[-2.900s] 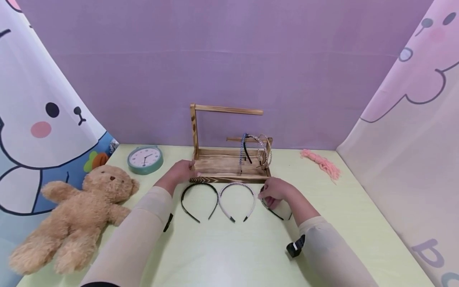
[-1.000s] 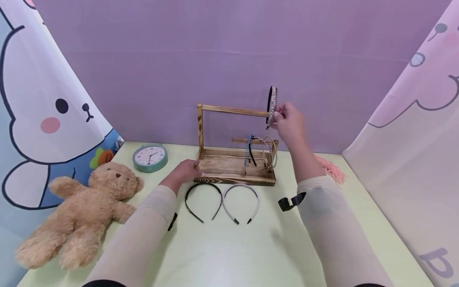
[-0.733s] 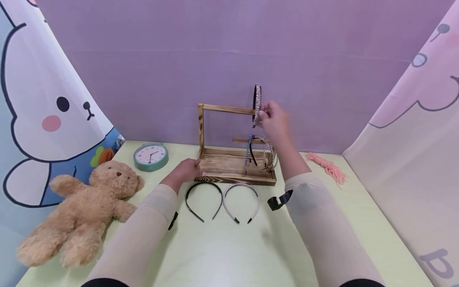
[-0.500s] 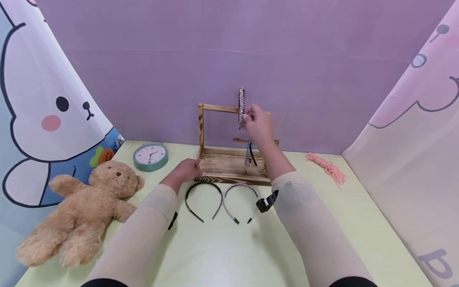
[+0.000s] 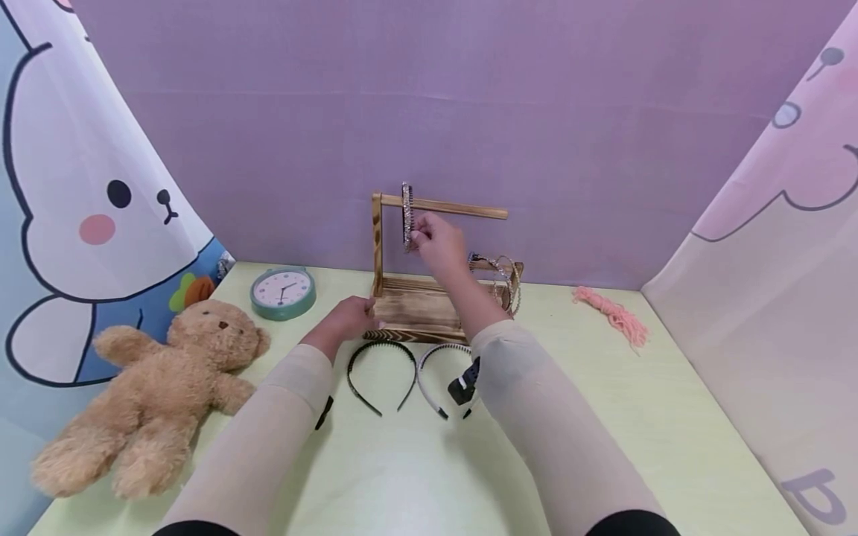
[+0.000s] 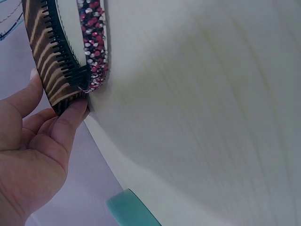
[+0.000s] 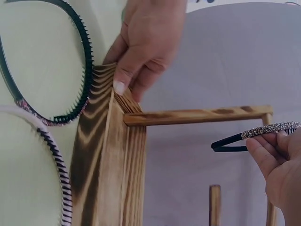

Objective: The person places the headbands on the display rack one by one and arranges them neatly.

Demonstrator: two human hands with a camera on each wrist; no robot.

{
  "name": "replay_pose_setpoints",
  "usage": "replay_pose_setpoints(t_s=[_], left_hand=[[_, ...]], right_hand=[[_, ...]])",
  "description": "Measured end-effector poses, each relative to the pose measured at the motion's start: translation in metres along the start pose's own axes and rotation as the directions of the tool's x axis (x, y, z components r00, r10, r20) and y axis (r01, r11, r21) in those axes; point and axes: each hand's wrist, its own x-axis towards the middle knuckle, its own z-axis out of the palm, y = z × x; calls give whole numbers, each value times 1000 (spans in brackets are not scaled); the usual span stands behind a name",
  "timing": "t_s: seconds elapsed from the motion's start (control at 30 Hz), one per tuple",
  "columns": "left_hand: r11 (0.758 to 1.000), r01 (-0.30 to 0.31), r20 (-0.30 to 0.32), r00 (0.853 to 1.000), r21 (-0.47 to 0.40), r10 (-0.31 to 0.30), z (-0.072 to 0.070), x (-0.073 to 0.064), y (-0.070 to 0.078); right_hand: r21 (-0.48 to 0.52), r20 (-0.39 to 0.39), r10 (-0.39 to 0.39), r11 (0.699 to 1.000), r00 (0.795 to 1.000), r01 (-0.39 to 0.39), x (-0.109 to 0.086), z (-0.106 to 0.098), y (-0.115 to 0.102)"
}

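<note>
Leftward along the upper bar (image 5: 464, 208) of the wooden rack (image 5: 415, 309), the rhinestone headband (image 5: 407, 217) has shifted, clamped in the fingers (image 7: 261, 154) of the right hand (image 5: 439, 242); the left hand (image 5: 350, 318) pinches the rack's corner. Pale-green surface (image 5: 395, 469) ends at purple backdrop (image 5: 429, 59) — the bar's right end juts free. Headband: glittering silver, black ends.

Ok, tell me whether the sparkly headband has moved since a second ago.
Yes, the sparkly headband went left along the rack's upper bar, from its free end to near the upright post.
</note>
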Motion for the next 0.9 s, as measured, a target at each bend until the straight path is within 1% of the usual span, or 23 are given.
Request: replay_pose_setpoints(t_s=[0.17, 0.3, 0.47, 0.6, 0.77, 0.9], left_hand=[[1000, -3, 4, 1000, -2, 3, 1, 1, -3], [1000, 6, 7, 1000, -2, -6, 1, -3, 1], [1000, 14, 13, 1000, -15, -14, 3, -3, 1], [1000, 1, 11, 1000, -4, -1, 2, -1, -1], [999, -28, 2, 1000, 26, 28, -1, -2, -2], [999, -27, 3, 1000, 28, 27, -3, -4, -2]], right_hand=[[-53, 43, 7, 999, 999, -5, 0, 12, -2], [-86, 68, 31, 996, 997, -25, 0, 17, -1], [-90, 93, 68, 994, 993, -59, 1, 20, 4], [-83, 127, 104, 992, 986, -94, 0, 21, 7], [-158, 152, 117, 983, 981, -93, -5, 17, 8], [-236, 156, 99, 970, 983, -61, -12, 13, 8]])
